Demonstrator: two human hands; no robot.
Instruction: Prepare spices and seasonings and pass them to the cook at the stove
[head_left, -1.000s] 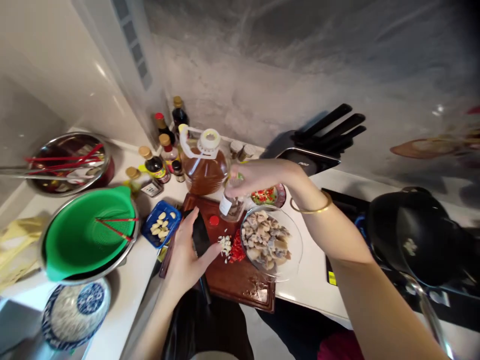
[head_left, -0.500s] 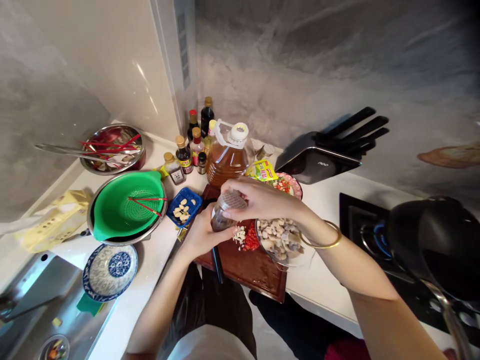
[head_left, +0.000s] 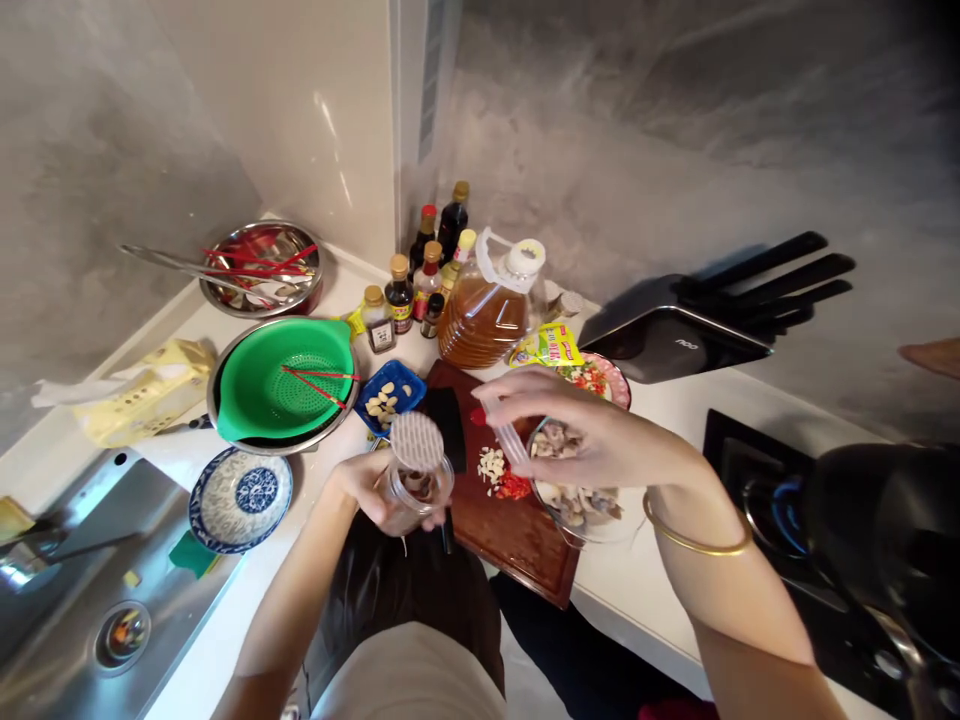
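Note:
My left hand (head_left: 367, 490) is wrapped round a clear jar (head_left: 412, 512) with dark pieces inside. A round, grid-patterned disc (head_left: 418, 441) stands tilted at the jar's mouth; how it is attached I cannot tell. In my right hand (head_left: 592, 425) is a clear, round lid (head_left: 511, 440), gripped at its edge, apart from the jar. Below that hand, chopped garlic (head_left: 491, 464) and chopped red chili (head_left: 514, 487) lie on a brown cutting board (head_left: 510, 545). A glass bowl of cut meat (head_left: 577, 505) is partly hidden by my right hand. A black-bladed knife (head_left: 445, 425) lies on the board.
Garlic cloves sit in a blue dish (head_left: 409, 380). Left are a green colander (head_left: 251, 390), a patterned bowl (head_left: 202, 500) and the sink (head_left: 67, 620). Behind stand an oil jug (head_left: 480, 325) and several sauce bottles. A knife block (head_left: 660, 345) and lit stove with a black pan (head_left: 862, 520) are right.
The lid has come off the jar. My right hand has moved right with it, while my left hand has lowered the jar towards me. The view has shifted too.

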